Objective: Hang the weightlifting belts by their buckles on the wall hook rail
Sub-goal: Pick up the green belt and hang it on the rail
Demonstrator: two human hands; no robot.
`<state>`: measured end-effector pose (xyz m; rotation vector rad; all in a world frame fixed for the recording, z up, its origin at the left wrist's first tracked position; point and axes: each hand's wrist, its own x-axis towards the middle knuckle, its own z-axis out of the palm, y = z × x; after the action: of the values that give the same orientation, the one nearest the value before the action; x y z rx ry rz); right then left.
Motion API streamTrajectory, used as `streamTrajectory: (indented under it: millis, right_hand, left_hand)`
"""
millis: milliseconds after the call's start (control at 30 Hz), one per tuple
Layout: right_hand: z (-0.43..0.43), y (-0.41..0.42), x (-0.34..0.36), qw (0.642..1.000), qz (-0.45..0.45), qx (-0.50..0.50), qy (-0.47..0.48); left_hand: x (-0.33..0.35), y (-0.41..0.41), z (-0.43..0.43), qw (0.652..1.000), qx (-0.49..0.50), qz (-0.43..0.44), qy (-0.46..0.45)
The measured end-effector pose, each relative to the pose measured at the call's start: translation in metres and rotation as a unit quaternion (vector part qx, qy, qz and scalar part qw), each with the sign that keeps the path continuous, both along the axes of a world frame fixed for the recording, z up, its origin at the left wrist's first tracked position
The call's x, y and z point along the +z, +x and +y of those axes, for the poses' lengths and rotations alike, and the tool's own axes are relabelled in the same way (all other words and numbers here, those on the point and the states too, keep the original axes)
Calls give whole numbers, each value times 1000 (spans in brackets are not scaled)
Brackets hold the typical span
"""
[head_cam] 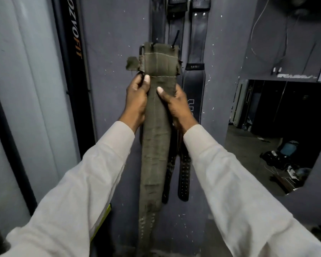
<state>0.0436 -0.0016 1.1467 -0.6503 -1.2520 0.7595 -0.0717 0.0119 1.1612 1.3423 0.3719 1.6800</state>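
An olive-green canvas belt (pixel 156 130) hangs vertically in front of me, its frayed buckle end up at the top with two dark prongs sticking out. My left hand (pixel 136 101) grips its left edge just under the stitched top. My right hand (pixel 176 106) grips the right edge at the same height. Both thumbs press on the front of the fabric. Behind it, black leather belts (pixel 195 82) hang flat against the grey wall (pixel 111 43). The hook rail itself is out of view above the top edge.
A black upright panel with orange lettering (pixel 72 52) stands at the left of the wall. On the right, an opening (pixel 278 127) shows a dark room with gear on its floor. White cables (pixel 256 38) hang at the upper right.
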Motion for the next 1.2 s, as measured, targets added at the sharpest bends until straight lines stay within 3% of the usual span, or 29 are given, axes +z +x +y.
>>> streamTrajectory:
  millis: [167, 300, 367, 400, 467, 533, 600, 700, 733, 800, 867, 1000, 1100, 1200]
  right_hand:
    - [1, 12, 2, 996, 83, 15, 22]
    - [3, 5, 0, 991, 130, -20, 26]
    - [2, 0, -3, 988, 145, -35, 27]
    - [2, 0, -4, 987, 150, -44, 29]
    - [1, 4, -4, 984, 162, -69, 33]
    - [3, 11, -3, 980, 172, -91, 39]
    - [3, 14, -2, 978, 176, -102, 41]
    - [2, 10, 1, 978, 171, -113, 47]
    - [1, 9, 2, 978, 169, -116, 47]
    - [-1, 9, 5, 977, 166, -123, 49]
    - [-1, 14, 8, 976, 160, -138, 45]
    - [-6, 15, 6, 976, 155, -147, 50]
    - [-8, 17, 7, 975, 159, -148, 48]
    - [-9, 23, 9, 974, 167, -146, 50]
  left_hand:
    - [-38, -16, -2, 960, 23, 277, 13]
    - [-56, -9, -6, 894, 221, 385, 67]
    - [-62, -5, -8, 866, 292, 394, 94]
    - [-65, -6, -8, 872, 287, 385, 96]
    - [-80, -16, -5, 900, 202, 382, 61]
    - [-97, -26, -4, 899, 122, 419, 38]
    - [-111, -26, -2, 882, 169, 436, 61]
    - [-118, -18, -9, 871, 277, 395, 97]
    - [-121, -20, -9, 884, 266, 374, 93]
    - [-131, -29, -7, 935, 125, 331, 32]
    - [-146, -34, -7, 939, 15, 343, -13]
    - [-163, -28, -10, 922, 136, 361, 26]
    - [-172, -27, -18, 939, 97, 330, -3]
    - [-196, -28, -18, 928, 70, 364, -22]
